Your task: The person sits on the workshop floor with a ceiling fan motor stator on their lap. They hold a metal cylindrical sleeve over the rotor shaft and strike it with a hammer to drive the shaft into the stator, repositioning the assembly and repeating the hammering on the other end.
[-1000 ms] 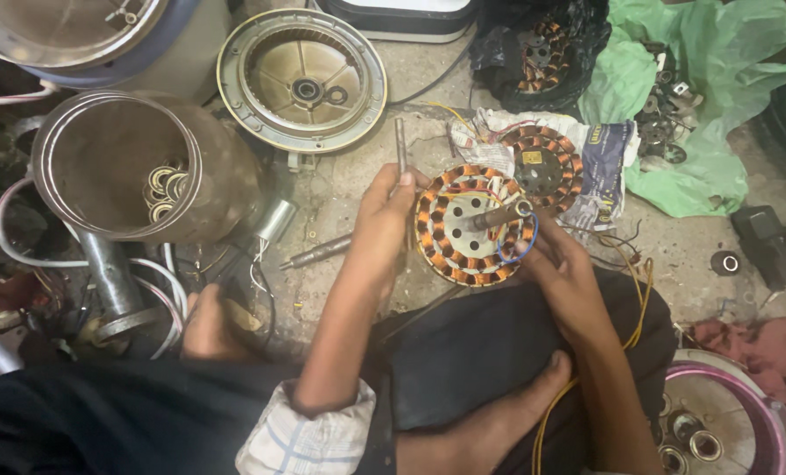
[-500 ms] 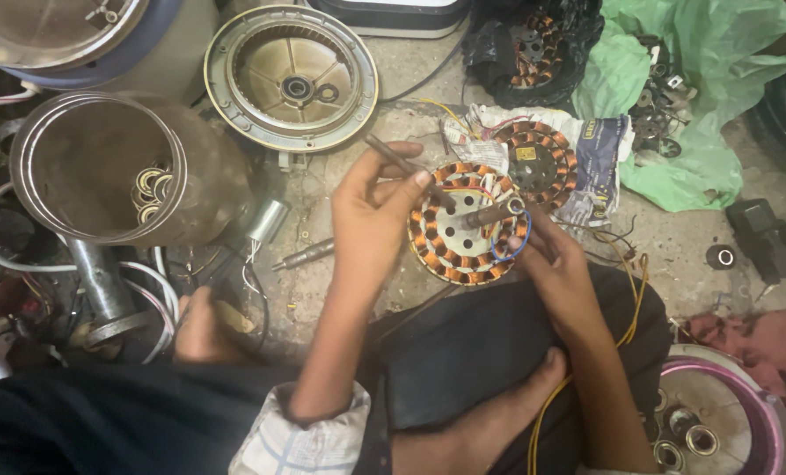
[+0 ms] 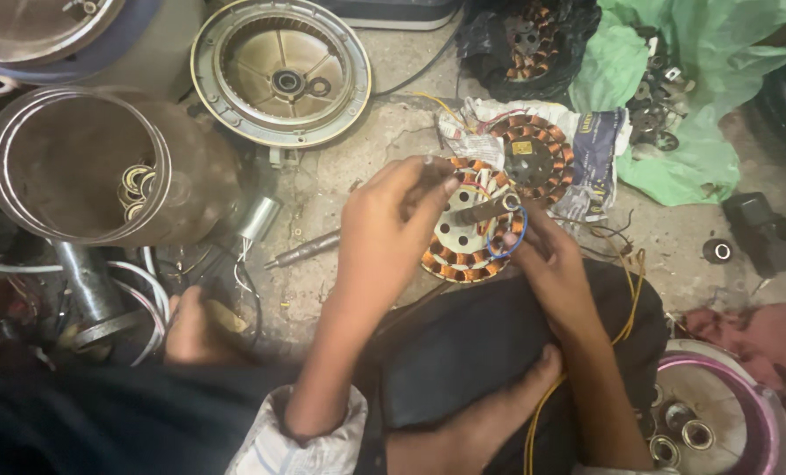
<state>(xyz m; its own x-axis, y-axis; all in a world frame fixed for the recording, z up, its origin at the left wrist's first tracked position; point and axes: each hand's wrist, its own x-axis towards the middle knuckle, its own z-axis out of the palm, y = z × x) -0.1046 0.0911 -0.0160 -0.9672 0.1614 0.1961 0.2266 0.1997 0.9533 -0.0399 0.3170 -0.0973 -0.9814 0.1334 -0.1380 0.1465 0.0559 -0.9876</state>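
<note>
on the concrete floor, left hand [image 3: 384, 233] pinches a thin tool; right hand [image 3: 547, 264] grips the copper-wound stator [image 3: 463, 242]; a slip could nick windings

So we've got the wound stator [image 3: 467, 237] sitting on the floor [image 3: 358, 167] right in front of our knees, left hand [image 3: 388, 233] on its left side, right hand [image 3: 542, 264] on its right. A second stator [image 3: 533, 154] lies just behind it on a wrapper [image 3: 599, 158]. The round housing [image 3: 278, 70] is further back left, the open can [image 3: 80, 167] far left, and a loose shaft [image 3: 305, 251] lies between the can and us.
</note>
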